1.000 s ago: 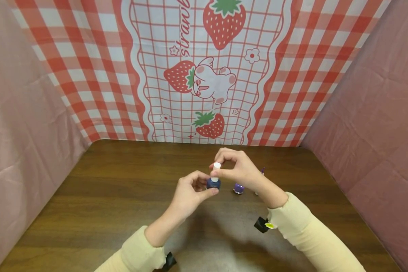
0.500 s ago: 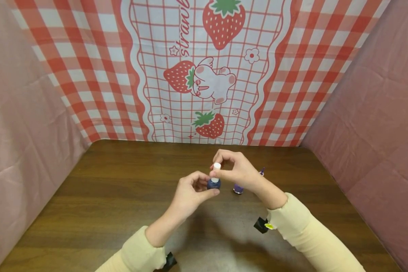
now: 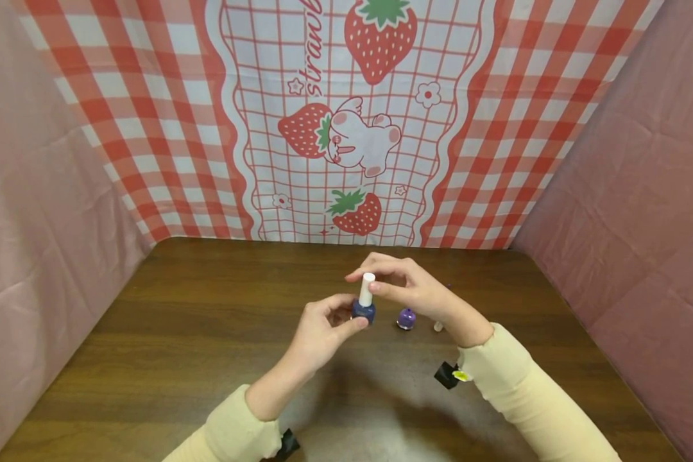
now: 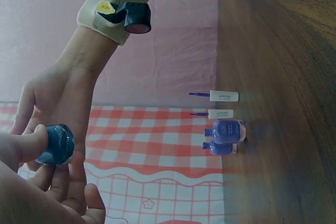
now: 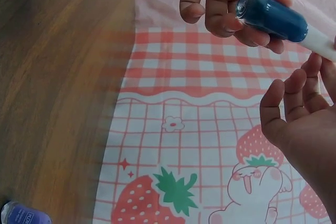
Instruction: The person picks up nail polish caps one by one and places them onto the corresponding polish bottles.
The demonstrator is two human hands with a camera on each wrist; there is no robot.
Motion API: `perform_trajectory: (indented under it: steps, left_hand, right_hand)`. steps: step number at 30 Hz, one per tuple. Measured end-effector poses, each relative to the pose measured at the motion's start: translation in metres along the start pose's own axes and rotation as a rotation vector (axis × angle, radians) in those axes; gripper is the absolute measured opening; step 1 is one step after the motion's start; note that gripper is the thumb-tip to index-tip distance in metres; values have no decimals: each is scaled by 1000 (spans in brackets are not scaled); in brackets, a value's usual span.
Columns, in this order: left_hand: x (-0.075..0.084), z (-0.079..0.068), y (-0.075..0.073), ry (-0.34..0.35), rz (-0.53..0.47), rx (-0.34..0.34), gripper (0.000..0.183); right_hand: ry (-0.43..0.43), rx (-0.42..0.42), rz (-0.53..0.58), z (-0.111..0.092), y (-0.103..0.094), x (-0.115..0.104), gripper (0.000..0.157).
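My left hand (image 3: 323, 330) holds a dark blue nail polish bottle (image 3: 363, 312) between thumb and fingers, above the table. Its white cap (image 3: 367, 290) is on and points up, slightly tilted. My right hand (image 3: 410, 285) is at that cap, with the thumb against its side and the fingers reaching behind it. In the right wrist view, fingertips touch the cap near the frame's edge, and the blue glass (image 5: 273, 18) shows plainly. Lower on the table stands an uncapped purple nail polish bottle (image 3: 406, 319).
The left wrist view shows two uncapped purple bottles (image 4: 229, 131) and two white caps with purple brushes (image 4: 224, 96) standing on the wooden table (image 3: 208, 321). My right forearm partly hides these in the head view. A strawberry-print cloth (image 3: 358, 128) hangs behind, between pink side cloths.
My right hand's fingers have loosened and spread, baring more of the white cap. The right wrist has shifted slightly right. My left hand keeps the blue bottle in nearly the same place.
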State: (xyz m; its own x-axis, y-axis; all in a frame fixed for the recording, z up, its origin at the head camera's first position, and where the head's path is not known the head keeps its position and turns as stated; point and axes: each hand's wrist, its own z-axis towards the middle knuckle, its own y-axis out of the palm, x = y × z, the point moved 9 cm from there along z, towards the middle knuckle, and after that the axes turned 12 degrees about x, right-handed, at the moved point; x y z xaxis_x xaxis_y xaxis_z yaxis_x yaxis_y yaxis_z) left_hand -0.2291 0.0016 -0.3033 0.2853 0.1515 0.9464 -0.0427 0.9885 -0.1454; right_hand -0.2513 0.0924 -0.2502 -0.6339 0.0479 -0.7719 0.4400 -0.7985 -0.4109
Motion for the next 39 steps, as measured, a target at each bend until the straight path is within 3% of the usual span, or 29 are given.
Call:
perform_trajectory:
  steps: [7,16,24,39]
  left_hand:
    - [2,0,0,12,-5,-7,27]
    - [3,-1,-3,1,-8,4,26]
    - [-33,10,0,-25,5,38,31]
    - [-34,12,-6,-37,-39,104,28]
  right_hand:
    - [20,35,6,-1,-6,17,18]
    - [-6,86,-84,-2,-9,18,15]
    - [14,152,-146,1,-7,-10,15]
    - [121,289,-110,-1,-10,-4,12]
